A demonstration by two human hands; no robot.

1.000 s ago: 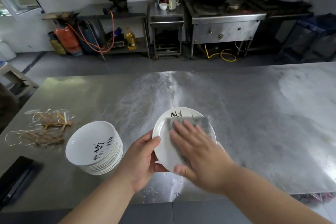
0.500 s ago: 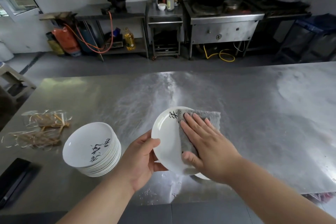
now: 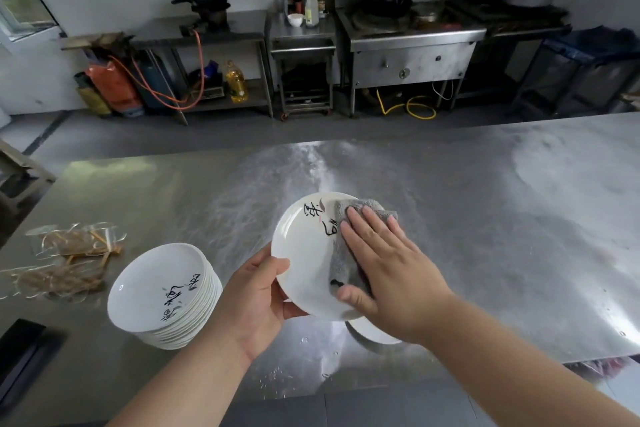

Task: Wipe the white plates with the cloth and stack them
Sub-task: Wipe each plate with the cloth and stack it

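**Ana:** What is the big shiny thing?

**Ben:** The tabletop [image 3: 485, 218]. On its left side sits a stack of white plates [image 3: 162, 295].

**Ana:** Where is the plate [image 3: 304, 260] being wiped?

**Ben:** Up in the air, just right of the stack. The left hand [image 3: 256, 298] grips its edge, thumb on top.

**Ana:** And the right hand [image 3: 388, 270]?

**Ben:** Its fingers [image 3: 363, 222] lie flat and straight. They press the grey cloth [image 3: 341, 260] on the plate's right half.

**Ana:** Where will the plate go?

**Ben:** I think left, onto the stack. The left hand is nearer.
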